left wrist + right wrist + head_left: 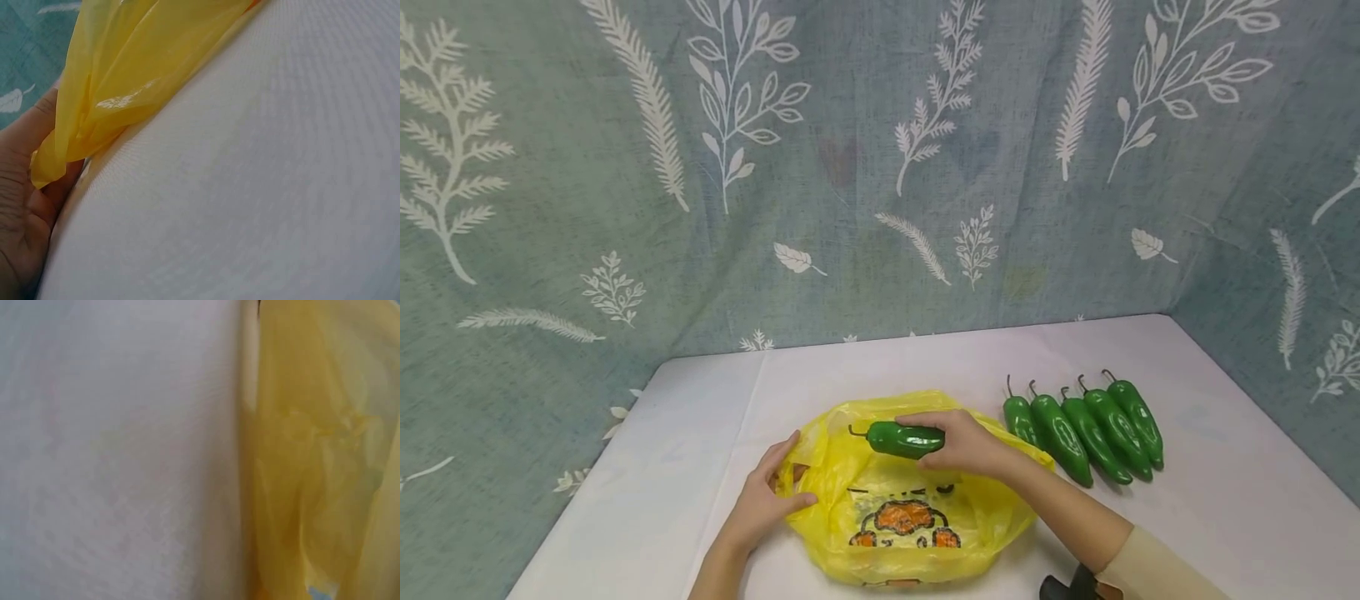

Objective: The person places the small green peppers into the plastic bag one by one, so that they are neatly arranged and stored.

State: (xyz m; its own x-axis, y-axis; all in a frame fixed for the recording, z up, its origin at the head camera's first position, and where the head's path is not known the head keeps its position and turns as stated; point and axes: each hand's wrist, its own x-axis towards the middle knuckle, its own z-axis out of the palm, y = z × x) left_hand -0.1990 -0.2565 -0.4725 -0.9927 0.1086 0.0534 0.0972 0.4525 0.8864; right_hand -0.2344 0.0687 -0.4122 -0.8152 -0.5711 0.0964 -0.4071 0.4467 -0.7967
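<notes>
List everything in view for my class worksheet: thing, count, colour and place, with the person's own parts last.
Table: 1, white, lower half of the head view
Cloth: at least 1, grey-green with white leaves, behind the table
Bag: 1, yellow with a printed face, on the table
Loose peppers: 5, green, right of the bag
Held pepper: 1, green, over the bag
Dark object: 1, mostly black, bottom edge; unclear what
Sleeve: 1, beige, right arm
Left grip: 1, bare, holding the bag's left side
Right grip: 1, bare, holding the pepper
</notes>
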